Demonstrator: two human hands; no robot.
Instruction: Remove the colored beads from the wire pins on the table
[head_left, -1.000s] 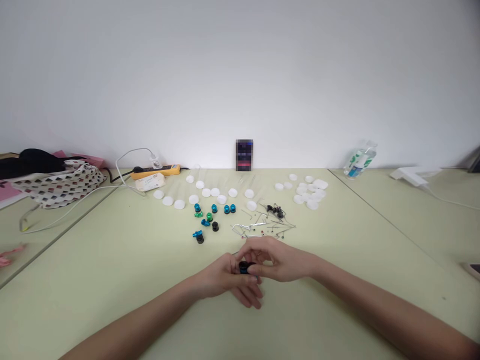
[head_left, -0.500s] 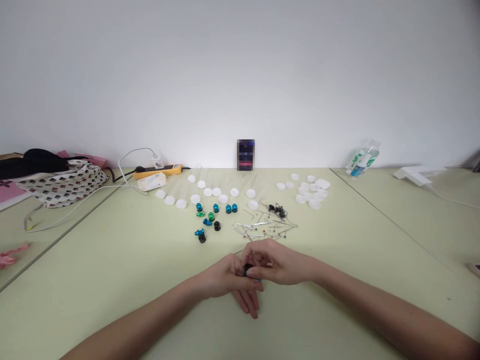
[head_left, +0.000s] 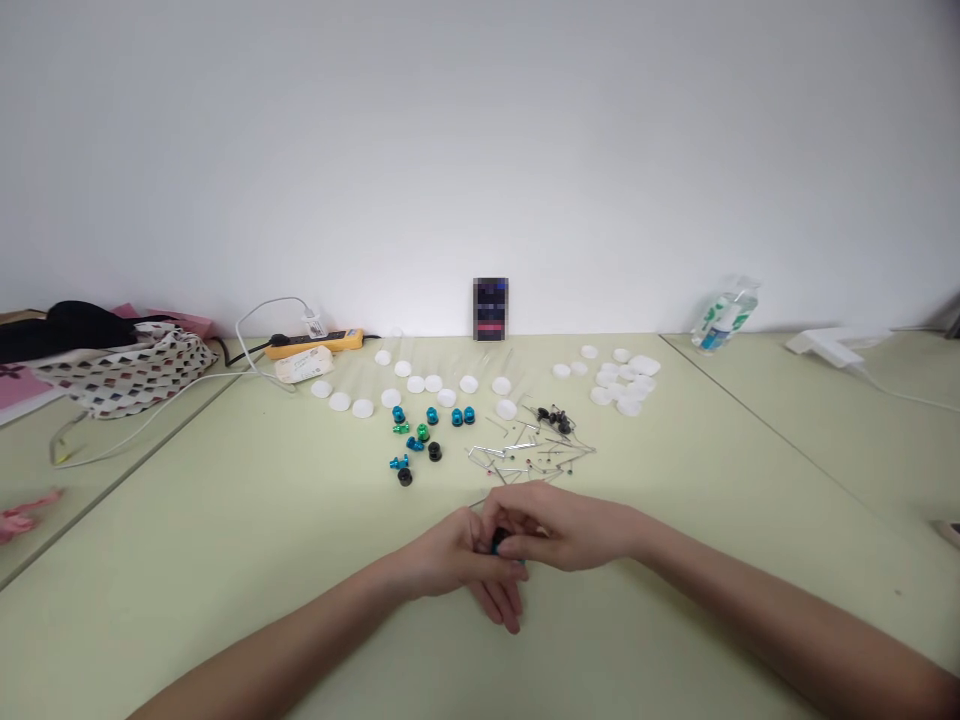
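Note:
My left hand (head_left: pixel 469 560) and my right hand (head_left: pixel 555 528) meet over the near part of the table. Between their fingers is a small part with a black cap and a bit of blue (head_left: pixel 500 540); most of it is hidden. Both hands are closed on it, the left one's lower fingers stretched out below. Just beyond lie thin metal rods (head_left: pixel 517 450), some bent, with tiny coloured beads among them. To their left stand several small blue metal parts (head_left: pixel 432 416), a green one (head_left: pixel 423 432) and black caps (head_left: pixel 435 452).
Clear tubes with white caps (head_left: pixel 363 408) lie at the back, loose white caps (head_left: pixel 628 407) to their right. A small cluster of black pieces (head_left: pixel 559 420) lies by the rods. Along the wall are a yellow power strip (head_left: pixel 330 344), a phone (head_left: pixel 491 310) and a clear bottle (head_left: pixel 724 318).
Both hands have shifted very slightly right, still together on the small black-and-blue part. The things on the table look unmoved.

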